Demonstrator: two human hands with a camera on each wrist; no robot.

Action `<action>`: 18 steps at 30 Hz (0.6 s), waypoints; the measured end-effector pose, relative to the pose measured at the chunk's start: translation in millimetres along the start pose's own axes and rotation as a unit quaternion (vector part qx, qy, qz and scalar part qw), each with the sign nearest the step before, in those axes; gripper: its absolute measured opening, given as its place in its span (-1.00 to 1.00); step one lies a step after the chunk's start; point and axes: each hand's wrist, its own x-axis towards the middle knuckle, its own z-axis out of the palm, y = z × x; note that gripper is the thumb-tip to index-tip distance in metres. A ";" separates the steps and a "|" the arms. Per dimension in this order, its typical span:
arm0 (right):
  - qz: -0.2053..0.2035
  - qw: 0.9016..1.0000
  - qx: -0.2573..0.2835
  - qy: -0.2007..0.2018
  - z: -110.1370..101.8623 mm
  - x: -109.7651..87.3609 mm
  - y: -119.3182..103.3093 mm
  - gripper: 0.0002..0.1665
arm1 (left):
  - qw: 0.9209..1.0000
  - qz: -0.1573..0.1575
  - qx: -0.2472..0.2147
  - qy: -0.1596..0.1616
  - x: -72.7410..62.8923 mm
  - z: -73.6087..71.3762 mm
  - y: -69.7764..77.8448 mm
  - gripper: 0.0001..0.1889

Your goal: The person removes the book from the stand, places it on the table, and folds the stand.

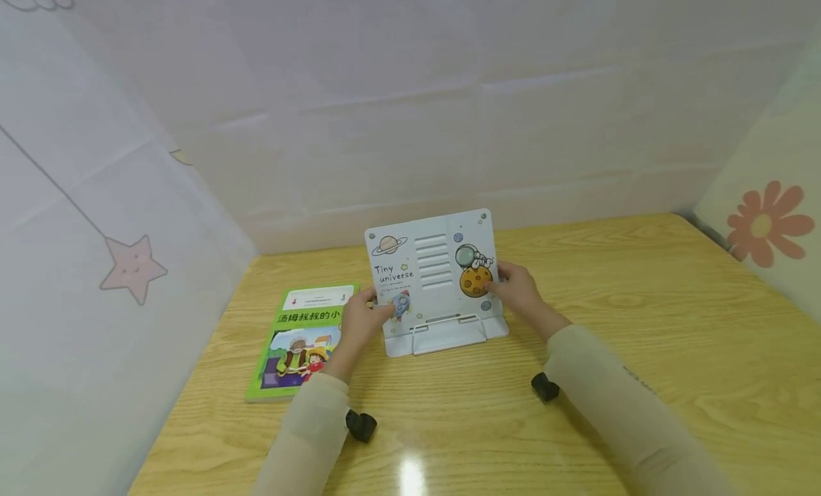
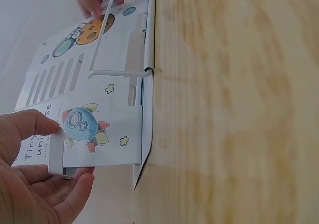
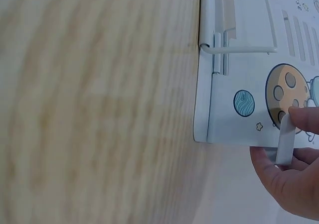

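A white book stand [image 1: 442,268] printed with "Tiny universe", a rocket and an astronaut stands tilted back on the table, slotted in the middle. A white wire bracket [image 1: 449,332] crosses its lower ledge. At its left edge my left hand [image 1: 362,321] pinches the panel, thumb in front by the rocket and fingers behind. My right hand [image 1: 521,293] pinches the opposite edge, its thumb on the orange planet. In each wrist view a narrow pale strip [image 2: 57,152] shows at the gripped edge, by the thumb. A green-bordered picture book [image 1: 298,353] lies left of the stand, partly covered by my left hand and forearm.
The wooden table [image 1: 641,325] runs back to a wall [image 1: 449,125] covered in pale sheeting. Printed sheeting with a star [image 1: 133,268] hangs at the left, and more with a red flower [image 1: 770,225] at the right. Black wrist devices [image 1: 362,426] sit below both sleeves.
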 end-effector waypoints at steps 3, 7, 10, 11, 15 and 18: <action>-0.013 1.000 -0.016 -0.011 -2.5 1.8 -0.4 -0.49 | 1.000 -0.001 0.008 0.005 -1.7 0.2 1.6 -0.61; -0.020 0.999 -0.034 -0.021 -4.7 5.4 -1.1 -0.47 | 1.000 0.003 0.011 0.008 -4.1 1.5 3.1 -0.65; -0.023 0.998 -0.045 -0.027 -6.1 8.4 -1.9 -0.45 | 1.000 0.005 0.014 0.009 -5.6 2.4 3.1 -0.67; -0.026 0.998 -0.050 -0.030 -6.5 9.4 -2.1 -0.45 | 1.000 0.005 0.014 0.009 -6.1 2.5 3.0 -0.67; -0.036 0.997 -0.063 -0.037 -8.0 13.5 -3.7 -0.47 | 1.000 0.009 0.017 0.009 -7.8 2.3 2.7 -0.68; -0.044 0.995 -0.074 -0.042 -8.5 16.8 -5.1 -0.48 | 1.000 0.014 0.019 0.008 -9.6 1.5 3.0 -0.67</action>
